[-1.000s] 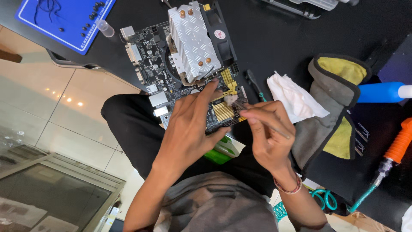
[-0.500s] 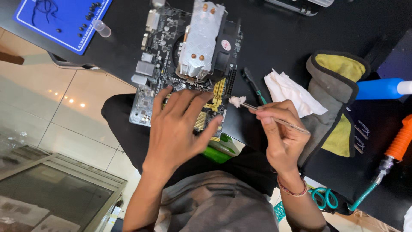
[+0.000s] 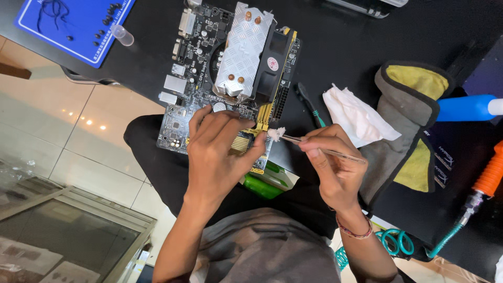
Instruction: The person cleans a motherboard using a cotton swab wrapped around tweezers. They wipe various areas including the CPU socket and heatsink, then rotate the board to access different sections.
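A black motherboard (image 3: 196, 68) with a silver cooler (image 3: 243, 50) and a black fan lies half over the black table's near edge. My left hand (image 3: 217, 152) rests flat on its near part, fingers curled over the board and thumb by its right edge. My right hand (image 3: 330, 162) pinches thin metal tweezers (image 3: 319, 148) that hold a small white wad (image 3: 275, 133), whose tip sits at the board's right edge beside a gold heatsink (image 3: 241, 144).
A crumpled white tissue (image 3: 353, 115), a grey and yellow cloth (image 3: 411, 126), a black tool (image 3: 309, 102), a blue bottle (image 3: 466, 107) and an orange-handled tool with a teal coiled hose (image 3: 484, 175) lie to the right. A blue mat (image 3: 47, 31) with small screws sits far left. A green box (image 3: 264, 183) is under the board.
The motherboard turned clockwise and shifted left under my left hand. My right hand drew the wad off the board, then brought it back to the board's right edge.
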